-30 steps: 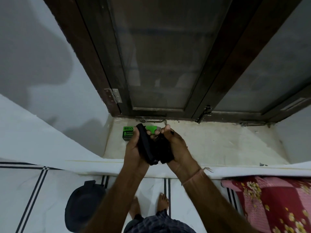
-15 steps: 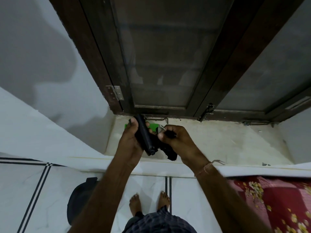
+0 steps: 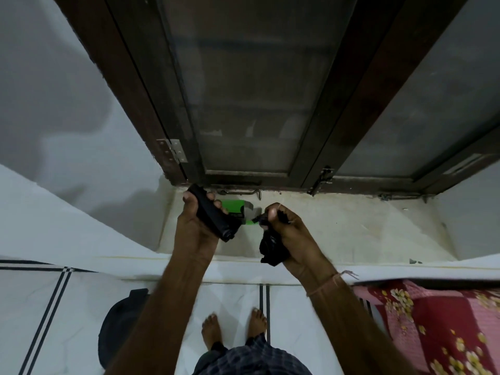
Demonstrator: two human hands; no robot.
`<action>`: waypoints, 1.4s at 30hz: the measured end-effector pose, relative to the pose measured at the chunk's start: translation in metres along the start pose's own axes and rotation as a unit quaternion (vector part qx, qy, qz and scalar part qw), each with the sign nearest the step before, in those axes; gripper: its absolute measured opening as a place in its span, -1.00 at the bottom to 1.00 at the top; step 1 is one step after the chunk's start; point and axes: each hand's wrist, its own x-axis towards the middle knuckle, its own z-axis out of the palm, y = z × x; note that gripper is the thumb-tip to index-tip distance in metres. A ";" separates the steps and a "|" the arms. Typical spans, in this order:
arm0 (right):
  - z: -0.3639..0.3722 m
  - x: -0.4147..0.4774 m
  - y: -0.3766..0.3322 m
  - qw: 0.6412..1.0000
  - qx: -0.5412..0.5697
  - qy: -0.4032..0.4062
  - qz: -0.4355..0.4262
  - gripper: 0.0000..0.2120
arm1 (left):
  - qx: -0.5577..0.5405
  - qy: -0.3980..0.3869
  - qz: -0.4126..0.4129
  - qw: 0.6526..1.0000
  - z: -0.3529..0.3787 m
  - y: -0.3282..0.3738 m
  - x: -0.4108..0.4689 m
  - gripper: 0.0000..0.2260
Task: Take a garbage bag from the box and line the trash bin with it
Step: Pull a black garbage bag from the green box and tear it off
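Fingers [image 3: 216, 205] of the left hand [image 3: 196, 228] clenched the black roll [image 3: 213, 216] at frame centre; the right hand [image 3: 289, 234] gripped a garbage bag [image 3: 270, 249] now pulled apart from the roll it had touched a second earlier. One bag seemed freed; the green box [image 3: 234, 207] lay on the sill behind, and the trash bin [image 3: 121, 323] waited unlined at lower left.

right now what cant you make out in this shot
- Green box, head view: mostly covered by the left hand and its black bag roll; print too small.
- Torn-off bag: bunched in the right hand, fingers hiding its top.
- Trash bin: left forearm covers its right side; inside too dark.
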 end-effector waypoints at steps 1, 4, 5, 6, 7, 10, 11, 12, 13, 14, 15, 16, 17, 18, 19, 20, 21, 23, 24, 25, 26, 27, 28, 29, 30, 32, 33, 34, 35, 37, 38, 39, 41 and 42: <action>-0.004 -0.001 -0.005 1.000 0.002 -0.002 -0.005 -0.76 | 0.000 0.003 0.003 1.000 -0.003 0.001 0.001 -0.63; -0.013 -0.004 -0.016 0.997 -0.072 -0.012 -0.037 -0.82 | 0.027 0.010 -0.002 1.000 -0.009 -0.001 -0.001 -0.66; -0.013 -0.005 -0.019 0.994 -0.101 -0.013 -0.046 -0.88 | 0.037 0.007 -0.009 0.999 -0.009 -0.005 -0.001 -0.67; -0.012 -0.006 -0.020 0.991 -0.126 -0.018 -0.046 -0.93 | 0.045 0.009 -0.017 0.999 -0.009 -0.008 -0.002 -0.68; -0.010 -0.007 -0.022 0.988 -0.150 -0.023 -0.041 -0.88 | 0.047 0.012 -0.029 0.998 -0.007 -0.010 -0.003 -0.69; -0.005 -0.011 -0.022 0.979 -0.202 -0.031 0.001 -0.73 | 0.036 0.032 -0.061 0.997 0.001 -0.014 -0.005 -0.68; -0.005 -0.011 -0.020 0.970 -0.241 -0.030 0.007 -0.68 | 0.029 0.038 -0.060 0.997 0.006 -0.014 -0.007 -0.70; -0.003 -0.011 -0.017 0.949 -0.314 -0.027 -0.002 -0.62 | 0.018 0.044 -0.053 0.997 0.010 -0.016 -0.009 -0.73; -0.001 -0.010 -0.012 0.916 -0.400 -0.023 -0.026 -0.57 | 0.002 0.042 -0.049 0.998 0.015 -0.019 -0.010 -0.76; 0.001 -0.009 -0.005 0.884 -0.463 -0.012 -0.061 -0.53 | -0.008 0.043 -0.047 0.998 0.019 -0.023 -0.011 -0.77; 0.003 -0.008 0.001 0.869 -0.485 0.005 -0.098 -0.52 | -0.019 0.039 -0.051 0.998 0.021 -0.027 -0.012 -0.79; 0.003 -0.007 0.007 0.864 -0.486 0.026 -0.128 -0.53 | -0.031 0.040 -0.052 0.997 0.021 -0.030 -0.011 -0.80; 0.003 -0.006 0.010 0.862 -0.481 0.042 -0.151 -0.55 | -0.042 0.039 -0.050 0.997 0.022 -0.032 -0.010 -0.77; 0.003 -0.005 0.011 0.866 -0.470 0.052 -0.164 -0.60 | -0.044 0.038 -0.046 0.997 0.020 -0.033 -0.008 -0.73; 0.002 -0.005 0.011 0.883 -0.435 0.052 -0.168 -0.66 | -0.035 0.027 -0.045 0.998 0.019 -0.033 -0.008 -0.74; 0.001 -0.006 0.009 0.909 -0.381 0.049 -0.164 -0.73 | 0.003 0.018 -0.040 0.999 0.018 -0.033 -0.009 -0.79; 0.000 -0.008 0.008 0.933 -0.321 0.047 -0.154 -0.77 | 0.061 0.017 -0.030 0.998 0.018 -0.032 -0.012 -0.86; -0.007 -0.011 0.004 0.968 -0.216 0.059 -0.113 -0.79 | 0.235 0.041 0.030 0.971 0.011 -0.029 -0.013 -0.85; -0.013 -0.011 0.002 0.977 -0.180 0.075 -0.089 -0.80 | 0.342 0.054 0.092 0.934 0.004 -0.026 -0.012 -0.78; -0.020 -0.011 0.000 0.981 -0.157 0.092 -0.071 -0.80 | 0.457 0.063 0.170 0.871 -0.006 -0.023 -0.010 -0.68; -0.027 -0.010 -0.003 0.982 -0.148 0.107 -0.056 -0.80 | 0.575 0.067 0.239 0.779 -0.018 -0.020 -0.005 -0.58; -0.033 -0.010 -0.005 0.981 -0.149 0.117 -0.045 -0.80 | 0.672 0.073 0.282 0.681 -0.030 -0.017 0.001 -0.49; -0.039 -0.010 -0.006 0.980 -0.154 0.122 -0.038 -0.80 | 0.737 0.079 0.287 0.607 -0.038 -0.015 0.007 -0.41; -0.044 -0.009 -0.006 0.978 -0.162 0.124 -0.036 -0.80 | 0.777 0.081 0.269 0.564 -0.045 -0.013 0.013 -0.33; -0.048 -0.008 -0.005 0.976 -0.172 0.125 -0.037 -0.79 | 0.804 0.076 0.241 0.539 -0.050 -0.012 0.018 -0.27; -0.054 -0.002 0.001 0.971 -0.196 0.130 -0.045 -0.80 | 0.843 0.053 0.185 0.503 -0.057 -0.011 0.029 -0.25; -0.056 0.001 0.005 0.967 -0.211 0.133 -0.052 -0.80 | 0.851 0.044 0.169 0.495 -0.058 -0.010 0.032 -0.29; -0.057 0.003 0.007 0.963 -0.225 0.135 -0.057 -0.81 | 0.850 0.041 0.165 0.498 -0.059 -0.010 0.035 -0.34; -0.059 0.005 0.010 0.960 -0.237 0.138 -0.058 -0.81 | 0.842 0.044 0.165 0.511 -0.060 -0.010 0.037 -0.40; -0.061 0.008 0.012 0.957 -0.249 0.137 -0.054 -0.82 | 0.817 0.048 0.177 0.547 -0.059 -0.010 0.035 -0.48; -0.062 0.008 0.011 0.956 -0.255 0.132 -0.051 -0.82 | 0.807 0.044 0.186 0.559 -0.059 -0.009 0.032 -0.50; -0.064 0.008 0.011 0.954 -0.266 0.125 -0.050 -0.82 | 0.801 0.040 0.197 0.564 -0.059 -0.008 0.030 -0.51; -0.066 0.009 0.009 0.949 -0.290 0.113 -0.053 -0.83 | 0.791 0.040 0.213 0.572 -0.057 -0.004 0.026 -0.51; -0.066 0.009 0.007 0.943 -0.309 0.111 -0.057 -0.84 | 0.785 0.043 0.218 0.577 -0.056 -0.002 0.024 -0.51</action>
